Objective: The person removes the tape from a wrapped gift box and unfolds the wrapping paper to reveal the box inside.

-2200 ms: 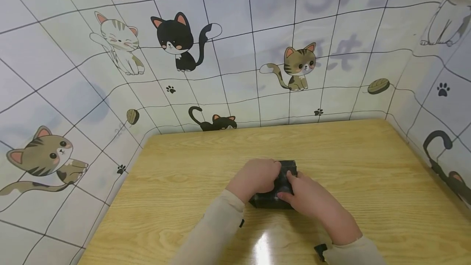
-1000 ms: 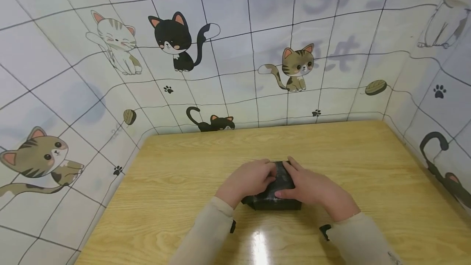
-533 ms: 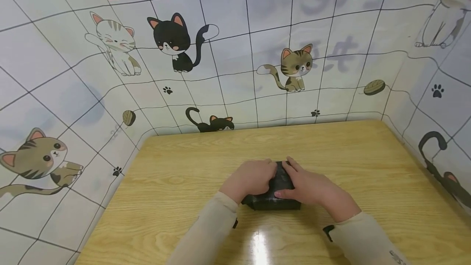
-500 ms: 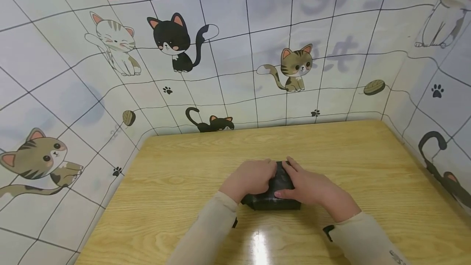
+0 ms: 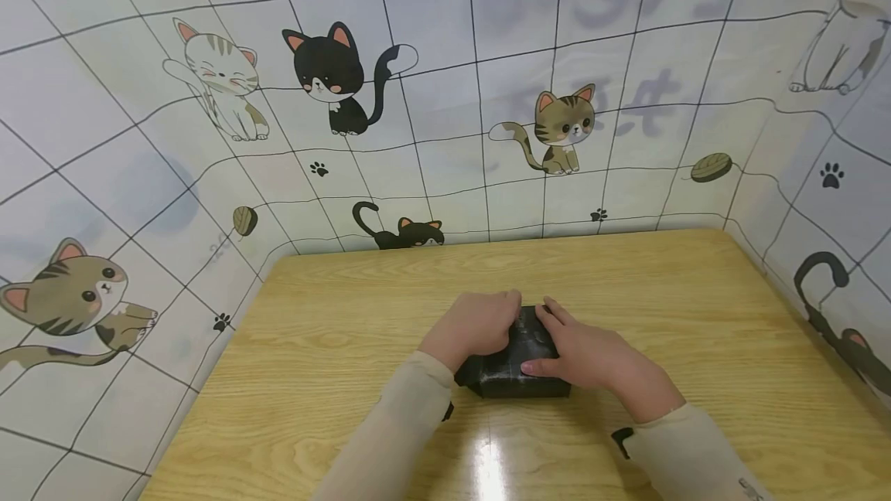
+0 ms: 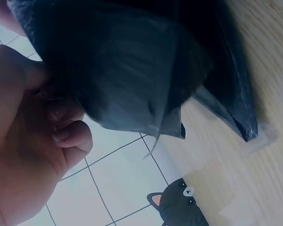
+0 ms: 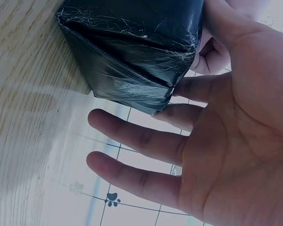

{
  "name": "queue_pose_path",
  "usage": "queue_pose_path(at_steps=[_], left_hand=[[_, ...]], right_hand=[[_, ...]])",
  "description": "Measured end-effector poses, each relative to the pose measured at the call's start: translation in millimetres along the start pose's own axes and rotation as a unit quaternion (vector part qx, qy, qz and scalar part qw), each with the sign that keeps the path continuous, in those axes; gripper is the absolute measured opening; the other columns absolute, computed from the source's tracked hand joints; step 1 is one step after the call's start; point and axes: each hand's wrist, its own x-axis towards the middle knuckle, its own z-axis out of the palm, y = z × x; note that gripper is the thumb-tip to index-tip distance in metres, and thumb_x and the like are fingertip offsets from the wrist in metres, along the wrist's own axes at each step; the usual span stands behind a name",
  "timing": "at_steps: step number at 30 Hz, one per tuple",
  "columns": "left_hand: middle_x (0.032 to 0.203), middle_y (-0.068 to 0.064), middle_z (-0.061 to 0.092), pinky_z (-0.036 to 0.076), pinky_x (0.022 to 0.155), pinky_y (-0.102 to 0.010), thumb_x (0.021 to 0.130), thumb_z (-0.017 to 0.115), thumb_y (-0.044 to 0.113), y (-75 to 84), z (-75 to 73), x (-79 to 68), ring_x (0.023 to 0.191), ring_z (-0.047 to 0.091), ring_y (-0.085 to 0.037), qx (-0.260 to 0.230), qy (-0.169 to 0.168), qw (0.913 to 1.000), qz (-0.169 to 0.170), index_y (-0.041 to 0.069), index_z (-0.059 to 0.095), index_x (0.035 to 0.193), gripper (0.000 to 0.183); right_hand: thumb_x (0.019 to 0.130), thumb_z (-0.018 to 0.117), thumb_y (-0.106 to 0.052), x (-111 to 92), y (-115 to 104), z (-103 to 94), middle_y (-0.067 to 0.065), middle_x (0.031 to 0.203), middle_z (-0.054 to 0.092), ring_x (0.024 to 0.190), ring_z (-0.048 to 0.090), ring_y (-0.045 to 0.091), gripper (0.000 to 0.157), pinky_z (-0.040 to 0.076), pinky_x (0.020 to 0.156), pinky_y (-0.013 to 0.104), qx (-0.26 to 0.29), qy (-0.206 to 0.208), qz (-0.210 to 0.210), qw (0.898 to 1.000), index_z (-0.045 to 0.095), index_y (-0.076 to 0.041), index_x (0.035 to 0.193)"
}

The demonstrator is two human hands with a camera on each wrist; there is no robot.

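In the head view, the parcel [image 5: 510, 368] lies lower centre on the table [image 5: 334, 315], still wrapped, its contents hidden; the left hand [image 5: 480, 325] bends over it, the right hand [image 5: 588, 354] spreads across its right side. Left wrist view: curled fingers, left, seem to pinch a loose flap [image 6: 127, 75], upper centre. Right wrist view: the folded end, top, looks closed; straight fingers, lower two clear.

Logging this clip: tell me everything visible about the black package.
The package is a box-shaped bundle in glossy black wrapping that looks like plastic film, creased, with whitish scuffs along its edges and a folded end. It rests on the wood-grain table. The right hand lies on it, thumb on top; the left hand, fingers curled, appears to pinch a loose flap. Its contents are hidden.
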Motion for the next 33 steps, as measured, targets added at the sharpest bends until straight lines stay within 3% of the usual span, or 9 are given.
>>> queue_pose_path(at_steps=[9,14,18,21,25,29,33], left_hand=[[0.097,0.003,0.071,0.061,0.071,-0.034,0.108,0.057,0.024,-2.2,-2.0,6.6,0.076,0.07,-0.012,0.031,0.005,0.9994,-0.013,0.016,0.057,0.119,0.013],[0.095,0.005,0.068,0.057,0.072,-0.03,0.114,0.046,0.025,-9.7,0.4,4.9,0.076,0.065,-0.011,-0.042,0.022,0.9988,-0.013,0.018,0.058,0.119,0.015],[0.107,0.004,0.073,0.059,0.084,-0.032,0.117,0.04,0.028,-13.7,0.9,1.6,0.09,0.07,-0.011,-0.097,0.025,0.9947,-0.019,0.018,0.061,0.126,0.025],[0.12,0.005,0.074,0.06,0.095,-0.036,0.116,0.044,0.038,-14.2,-0.2,-2.0,0.105,0.073,-0.012,-0.109,0.026,0.9935,-0.02,0.021,0.066,0.133,0.032],[0.118,0.007,0.072,0.06,0.089,-0.033,0.11,0.057,0.046,-11.8,-0.3,-4.8,0.101,0.071,-0.01,-0.089,0.045,0.995,0.008,0.026,0.074,0.131,0.034],[0.109,0.008,0.069,0.058,0.08,-0.027,0.106,0.067,0.038,-8.2,0.1,-5.1,0.091,0.067,-0.007,-0.069,0.081,0.9938,0.033,0.029,0.08,0.119,0.021],[0.118,0.006,0.069,0.06,0.086,-0.029,0.105,0.07,0.032,-6.5,-1.3,-4.8,0.104,0.067,-0.012,-0.073,0.099,0.9919,0.033,0.028,0.082,0.11,0.013]], right_hand=[[0.094,0.069,-0.067,-0.5,0.9,0.9,0.027,0.176,0.016,0.139,0.057,0.052,0.109,0.058,0.092,0.059,0.003,0.001,-0.001,1.0,0.026,0.001,0.167],[0.094,0.069,-0.068,-0.3,1.1,1.2,0.026,0.177,0.015,0.139,0.057,0.052,0.11,0.058,0.091,0.059,0.009,-0.003,0.004,1.0,0.025,-0.001,0.168],[0.094,0.069,-0.068,0.0,1.8,0.9,0.025,0.177,0.014,0.14,0.056,0.052,0.111,0.058,0.091,0.059,0.014,-0.005,0.009,1.0,0.023,-0.002,0.169],[0.094,0.069,-0.069,0.1,2.1,0.9,0.025,0.178,0.013,0.14,0.056,0.053,0.11,0.058,0.091,0.059,0.013,-0.007,0.009,1.0,0.023,-0.002,0.169],[0.094,0.068,-0.069,-0.3,2.3,0.2,0.024,0.178,0.013,0.139,0.056,0.054,0.11,0.058,0.091,0.06,0.009,-0.009,0.012,1.0,0.024,-0.002,0.169],[0.094,0.068,-0.069,-0.9,2.0,-0.5,0.023,0.178,0.013,0.138,0.057,0.053,0.11,0.057,0.09,0.059,0.012,-0.01,0.013,1.0,0.023,-0.002,0.169],[0.093,0.068,-0.069,-1.0,1.7,-0.6,0.024,0.178,0.013,0.137,0.058,0.052,0.111,0.058,0.086,0.055,0.014,-0.008,0.012,1.0,0.024,-0.001,0.168]])
